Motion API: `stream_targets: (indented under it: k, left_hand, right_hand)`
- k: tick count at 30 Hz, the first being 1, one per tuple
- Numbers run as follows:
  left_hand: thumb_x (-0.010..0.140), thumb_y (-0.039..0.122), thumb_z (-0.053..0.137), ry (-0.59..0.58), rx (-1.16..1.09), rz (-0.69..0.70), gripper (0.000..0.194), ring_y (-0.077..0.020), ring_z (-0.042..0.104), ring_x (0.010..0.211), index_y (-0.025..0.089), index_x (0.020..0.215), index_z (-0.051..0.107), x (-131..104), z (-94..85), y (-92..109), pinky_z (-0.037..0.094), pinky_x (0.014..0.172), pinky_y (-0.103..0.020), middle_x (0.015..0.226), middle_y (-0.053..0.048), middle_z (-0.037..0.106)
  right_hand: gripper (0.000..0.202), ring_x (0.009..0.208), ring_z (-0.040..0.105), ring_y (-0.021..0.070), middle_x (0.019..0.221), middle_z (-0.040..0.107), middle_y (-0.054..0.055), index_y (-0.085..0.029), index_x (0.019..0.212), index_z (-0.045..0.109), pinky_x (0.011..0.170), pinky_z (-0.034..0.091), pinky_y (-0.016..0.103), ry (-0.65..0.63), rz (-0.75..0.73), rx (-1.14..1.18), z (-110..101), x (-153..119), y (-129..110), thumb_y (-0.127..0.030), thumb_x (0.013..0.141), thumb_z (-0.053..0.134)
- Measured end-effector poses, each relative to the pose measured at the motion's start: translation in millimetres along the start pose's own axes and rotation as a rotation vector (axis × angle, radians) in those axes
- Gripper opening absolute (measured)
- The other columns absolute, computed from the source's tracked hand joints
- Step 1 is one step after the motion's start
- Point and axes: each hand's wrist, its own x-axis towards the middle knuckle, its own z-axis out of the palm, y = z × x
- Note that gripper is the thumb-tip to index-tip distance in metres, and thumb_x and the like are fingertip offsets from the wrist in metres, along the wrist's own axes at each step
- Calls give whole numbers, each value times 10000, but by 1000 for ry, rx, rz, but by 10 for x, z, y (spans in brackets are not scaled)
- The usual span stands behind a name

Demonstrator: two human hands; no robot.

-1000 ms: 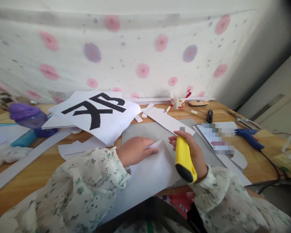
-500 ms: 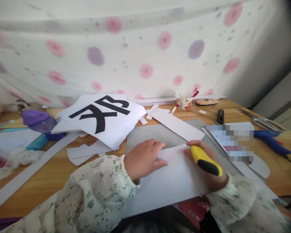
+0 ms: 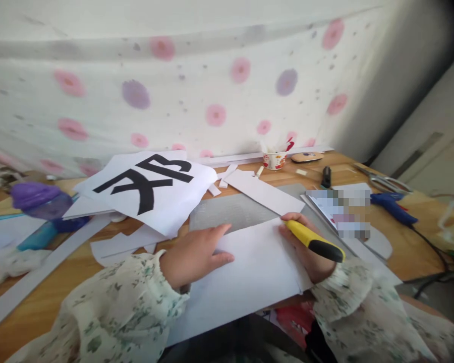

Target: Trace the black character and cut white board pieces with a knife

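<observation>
A white board (image 3: pixel 249 272) lies in front of me, overlapping the grey cutting mat (image 3: pixel 227 212) and jutting past the table's front edge. On the board's left part rests my left hand (image 3: pixel 196 254), thumb and fingers spread, holding nothing. At the right end of the far edge, my right hand (image 3: pixel 306 247) is closed around a yellow-and-black utility knife (image 3: pixel 306 234); its blade end is hidden. A white strip of board (image 3: pixel 265 191) lies just beyond the right hand. To the left is a sheet with black printed shapes (image 3: pixel 147 186).
At the back stands a patterned paper cup (image 3: pixel 274 160). On the right are scissors (image 3: pixel 386 180), a blue glue gun (image 3: pixel 395 207) with a cord, and a black-handled tool (image 3: pixel 326 176). A purple-lidded container (image 3: pixel 41 199) and white offcuts (image 3: pixel 124 242) are on the left.
The view has swung to the right, so the table's things sit further left. My left hand has opened its fingers a little more; the right still grips the utility knife at the board's edge.
</observation>
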Motion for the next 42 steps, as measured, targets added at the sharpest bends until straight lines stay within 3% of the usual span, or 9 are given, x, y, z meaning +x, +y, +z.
stream_targets:
  k: [6,8,11,19,25,29,36,39,42]
  left_hand:
    - [900,445,586,-165,-184,142,289,-246,680,999,265,1117,653,248,-174,292,489,827,-317,1090,7,734]
    - [910,435,551,-175,-245,164,207,-187,637,806,236,883,604,343,-164,390,452,693,-278,875,30,669]
    - [917,449,516,-168,-311,175,322,-139,487,644,228,704,419,432,-96,468,368,589,-265,703,51,459]
    - [910,476,535,-226,-358,201,358,-124,414,622,227,698,388,493,-48,482,345,576,-254,689,62,381]
    - [937,439,485,-92,-192,128,308,-195,534,719,230,714,447,595,31,381,334,639,-305,741,12,541]
    - [947,410,460,-73,-110,77,283,-239,592,786,227,733,482,658,195,268,346,682,-334,797,-34,621]
    - [943,443,508,-116,-118,19,290,-231,649,781,220,775,584,700,394,184,397,626,-313,824,-35,706]
    - [942,447,515,-122,-127,31,293,-224,647,776,221,770,588,710,422,168,404,620,-305,804,-26,704]
    - [946,448,500,-117,-128,57,301,-232,646,788,223,765,585,712,436,162,409,639,-316,802,-27,696]
  right_hand:
    - [374,532,484,133,655,519,-44,-259,930,588,484,408,259,-103,-43,62,93,-144,-138,-527,751,779]
    - [369,513,479,134,647,530,-38,-260,921,592,461,398,258,-123,-47,69,108,-199,-185,-533,755,777]
    - [339,516,510,146,654,576,-24,-260,917,615,452,414,264,-130,-45,52,89,-255,-236,-520,767,772]
    - [347,505,514,121,664,590,-53,-263,952,599,470,435,247,-167,-25,74,-20,-256,-213,-505,783,781]
    - [396,497,572,148,591,605,-48,-249,1170,639,520,496,294,102,-262,-129,-220,-204,-297,-525,887,671]
    - [444,524,586,176,601,601,-7,-239,1163,723,509,500,322,125,-295,-312,-302,-203,-271,-581,898,623]
    - [227,787,713,253,890,745,70,-253,1014,727,669,591,386,230,-320,-331,-76,-414,-14,-431,892,656]
    - [175,747,723,235,961,765,61,-259,1014,722,690,596,385,296,-379,-375,66,-500,47,-353,877,670]
    - [157,692,721,208,941,767,46,-259,1007,722,659,592,354,208,-351,-401,152,-500,91,-332,884,658]
